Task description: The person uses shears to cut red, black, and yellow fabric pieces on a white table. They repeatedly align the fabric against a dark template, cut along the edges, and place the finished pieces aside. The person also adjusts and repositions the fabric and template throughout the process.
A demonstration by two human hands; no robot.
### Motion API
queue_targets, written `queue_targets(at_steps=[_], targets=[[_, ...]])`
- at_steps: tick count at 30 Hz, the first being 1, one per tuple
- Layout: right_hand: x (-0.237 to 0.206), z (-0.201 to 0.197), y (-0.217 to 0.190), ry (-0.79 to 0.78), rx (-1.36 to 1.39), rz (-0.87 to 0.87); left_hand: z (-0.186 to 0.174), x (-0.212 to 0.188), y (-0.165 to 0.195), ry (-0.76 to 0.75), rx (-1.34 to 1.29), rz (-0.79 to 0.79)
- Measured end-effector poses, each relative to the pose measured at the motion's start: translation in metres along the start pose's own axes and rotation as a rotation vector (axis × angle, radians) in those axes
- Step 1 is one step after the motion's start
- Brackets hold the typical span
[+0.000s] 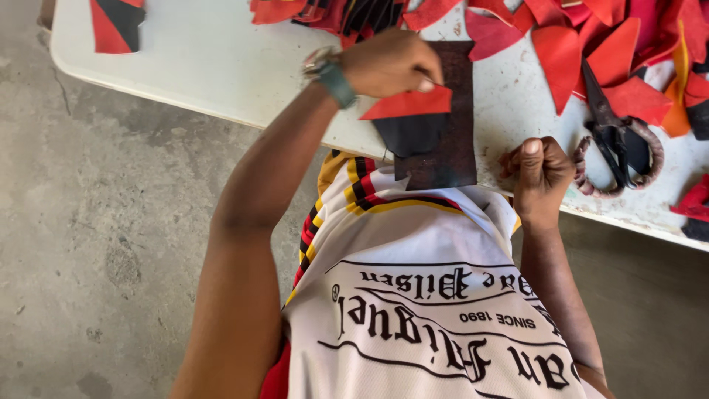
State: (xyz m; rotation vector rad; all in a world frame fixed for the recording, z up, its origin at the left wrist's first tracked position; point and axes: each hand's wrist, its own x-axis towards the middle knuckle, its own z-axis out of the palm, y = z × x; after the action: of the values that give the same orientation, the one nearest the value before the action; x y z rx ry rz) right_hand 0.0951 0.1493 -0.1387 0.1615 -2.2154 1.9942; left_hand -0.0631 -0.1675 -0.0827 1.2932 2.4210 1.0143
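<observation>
Pinching red leather piece (pixel 408 103) — left hand (pixel 388 63), right hand (pixel 543 174) fisted

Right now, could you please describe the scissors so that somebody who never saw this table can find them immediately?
Start at the white table and go to its right end, beside the heap of red scraps. The scissors lie there flat, just past the right hand. They are the only dark metal tool, with big looped handles wrapped in brownish cord, among soft red and black pieces.
</observation>
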Motion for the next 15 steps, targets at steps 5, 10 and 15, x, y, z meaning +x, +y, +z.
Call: queue_targets(at_steps=[5, 10, 15], targets=[[-0.002, 0.001, 0.005, -0.031, 0.114, -0.037, 0.022, 0.034, 0.000, -0.098, 0.070, -0.111], [-0.005, -0.001, 0.005, -0.040, 0.097, -0.044, 0.011, 0.008, 0.000, 0.226, 0.094, 0.006], [-0.005, -0.001, 0.005, -0.034, 0.099, -0.047, 0.028, -0.071, 0.013, 0.556, 0.049, -0.201]])
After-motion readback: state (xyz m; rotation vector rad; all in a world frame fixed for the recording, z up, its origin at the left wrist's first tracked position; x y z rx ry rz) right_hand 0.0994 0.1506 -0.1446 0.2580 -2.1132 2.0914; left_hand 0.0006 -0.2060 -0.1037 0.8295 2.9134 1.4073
